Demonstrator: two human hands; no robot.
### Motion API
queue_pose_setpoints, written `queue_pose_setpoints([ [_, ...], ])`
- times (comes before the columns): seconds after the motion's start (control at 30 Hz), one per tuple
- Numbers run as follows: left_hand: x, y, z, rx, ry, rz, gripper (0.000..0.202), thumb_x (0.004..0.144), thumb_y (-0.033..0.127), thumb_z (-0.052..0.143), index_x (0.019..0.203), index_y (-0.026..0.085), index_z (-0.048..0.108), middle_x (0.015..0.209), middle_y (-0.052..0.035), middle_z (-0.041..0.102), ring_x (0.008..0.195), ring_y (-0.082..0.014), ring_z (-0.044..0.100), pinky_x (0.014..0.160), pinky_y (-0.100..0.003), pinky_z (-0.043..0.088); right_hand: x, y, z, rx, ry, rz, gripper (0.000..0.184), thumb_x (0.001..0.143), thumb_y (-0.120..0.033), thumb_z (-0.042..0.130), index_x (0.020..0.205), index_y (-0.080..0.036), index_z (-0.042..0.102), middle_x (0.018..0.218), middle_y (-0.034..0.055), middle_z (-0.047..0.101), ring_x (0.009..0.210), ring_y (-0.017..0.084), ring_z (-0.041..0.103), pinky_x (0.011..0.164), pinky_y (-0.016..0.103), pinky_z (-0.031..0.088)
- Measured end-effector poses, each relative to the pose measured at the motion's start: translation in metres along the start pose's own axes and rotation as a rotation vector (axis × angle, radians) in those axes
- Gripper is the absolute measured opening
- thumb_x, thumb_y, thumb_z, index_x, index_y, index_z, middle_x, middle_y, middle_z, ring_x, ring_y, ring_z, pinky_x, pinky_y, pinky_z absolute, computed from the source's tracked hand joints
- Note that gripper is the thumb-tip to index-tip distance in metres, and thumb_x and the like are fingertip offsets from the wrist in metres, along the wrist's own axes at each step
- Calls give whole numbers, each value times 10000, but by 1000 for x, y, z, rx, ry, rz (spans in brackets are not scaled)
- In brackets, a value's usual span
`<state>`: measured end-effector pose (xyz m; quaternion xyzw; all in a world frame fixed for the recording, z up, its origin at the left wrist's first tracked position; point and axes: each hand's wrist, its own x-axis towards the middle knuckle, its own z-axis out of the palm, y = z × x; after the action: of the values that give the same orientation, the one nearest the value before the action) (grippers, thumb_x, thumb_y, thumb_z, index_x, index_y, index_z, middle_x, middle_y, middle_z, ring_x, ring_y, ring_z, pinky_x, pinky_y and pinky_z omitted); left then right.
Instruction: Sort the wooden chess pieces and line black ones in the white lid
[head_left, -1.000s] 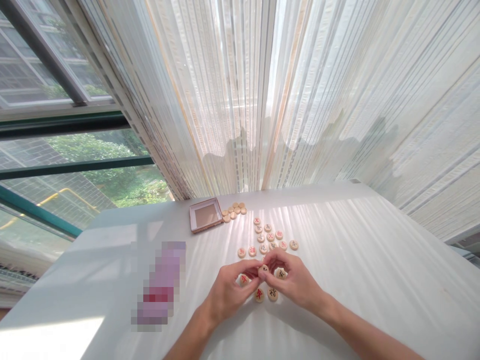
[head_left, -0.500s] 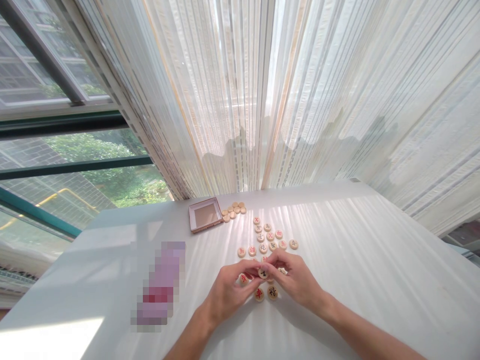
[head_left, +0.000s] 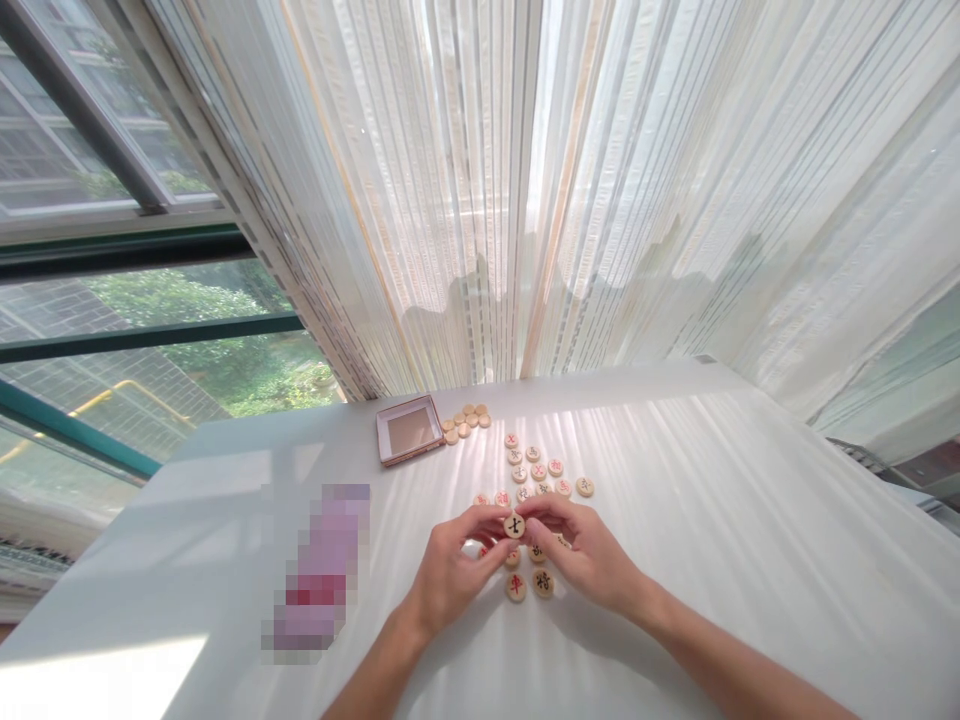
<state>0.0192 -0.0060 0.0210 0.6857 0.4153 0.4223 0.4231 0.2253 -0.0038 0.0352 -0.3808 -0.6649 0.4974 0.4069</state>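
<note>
Round game piece (head_left: 514, 525) pinched by its rim, face on show

The left hand (head_left: 450, 565) and right hand (head_left: 585, 550) are close together, both clamped on that piece by thumb and fingertips. They hold it above the table (head_left: 712, 540), over the near part of the marked pieces (head_left: 538, 471). Its black character faces the person; the edge grip probably serves to leave that mark readable. Nearest the person, a red-marked piece (head_left: 516, 585) and a black-marked piece (head_left: 543, 583) make a row of 2, characters up, perhaps for the same reason. Fingers hide some pieces behind, so their full layout cannot be told. Farther back, the plain pieces (head_left: 471, 420) are bunched just beside the open box (head_left: 414, 457), showing no marks; they seem grouped to stay apart from the marked pieces.
</note>
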Motion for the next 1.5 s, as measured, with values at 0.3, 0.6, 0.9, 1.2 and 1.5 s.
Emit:
queue_pose_setpoints([
  [0.3,0,3,-2,-95,-40,-83,288,916,284,675,1193,204,674,1019,-75,768,854,-199,749,820,-324,603,1,3,1,3,8,-25,187,995,-315,601,1148,-235,674,1034,40,746,939,184,723,866,313,574],
  [0.6,1,0,0,-334,-56,-215,269,900,367,705,1063,165,635,917,-88,747,770,-191,743,704,-289,595,-3,8,5,-115,65,-173,130,979,-270,619,1079,-230,691,967,34,749,873,165,711,816,280,565],
  [0.9,3,-2,1,-359,-49,-243,255,878,386,734,923,170,607,779,-58,745,694,-183,742,613,-239,558,-5,7,6,-227,30,-287,113,962,-202,610,1052,-223,675,914,37,718,826,163,684,775,288,551],
  [1.2,2,-1,-1,-348,-29,-249,293,919,436,661,1005,156,673,841,-72,737,708,-182,732,654,-272,595,-4,9,5,-252,95,-277,158,939,-215,639,1094,-239,660,939,26,723,837,165,690,792,293,564],
  [1.5,1,-12,0,-348,-58,-234,342,869,347,746,1134,159,636,1018,-121,747,929,-237,741,869,-361,590,-3,5,1,-234,85,-222,159,970,-246,598,1114,-223,661,971,50,730,871,180,690,816,307,564],
])
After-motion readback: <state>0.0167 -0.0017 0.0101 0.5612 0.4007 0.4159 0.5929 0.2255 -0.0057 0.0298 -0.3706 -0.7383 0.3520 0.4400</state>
